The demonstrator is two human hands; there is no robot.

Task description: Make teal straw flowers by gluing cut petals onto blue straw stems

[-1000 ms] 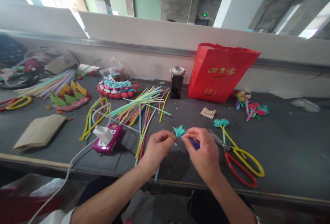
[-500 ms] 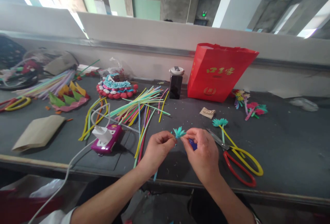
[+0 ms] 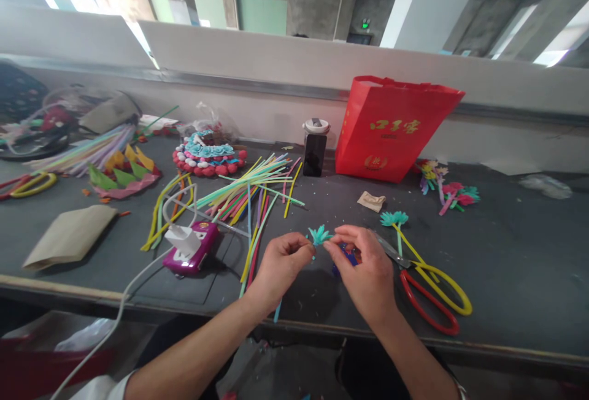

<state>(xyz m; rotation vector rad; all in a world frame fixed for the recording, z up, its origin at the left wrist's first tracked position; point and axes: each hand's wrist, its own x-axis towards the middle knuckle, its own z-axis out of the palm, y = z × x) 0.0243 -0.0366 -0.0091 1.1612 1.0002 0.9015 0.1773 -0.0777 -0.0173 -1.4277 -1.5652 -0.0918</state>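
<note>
Between my two hands, a small teal pipe-cleaner flower (image 3: 319, 235) is held a little above the dark table. My left hand (image 3: 286, 264) pinches it from the left with thumb and forefinger. From the other side, my right hand (image 3: 367, 271) has thumb and forefinger closed at a petal tip, its other fingers loosely curled. Partly hidden behind that hand is a dark blue object (image 3: 348, 255) whose kind I cannot make out. A finished-looking teal flower (image 3: 394, 219) with a pale stem lies to the right, beside large scissors (image 3: 430, 286) with one red and one yellow handle.
Loose pipe cleaners (image 3: 257, 188) lie in a heap left of centre. Nearer the front edge sits a purple power socket (image 3: 202, 246) with a white plug and cable. A red bag (image 3: 396, 130) and a phone (image 3: 315, 154) leaning on a cup stand at the back.
The fingers of my right hand have opened out slightly, and more of the blue object shows behind them. My left hand and the flower stay nearly in place.
</note>
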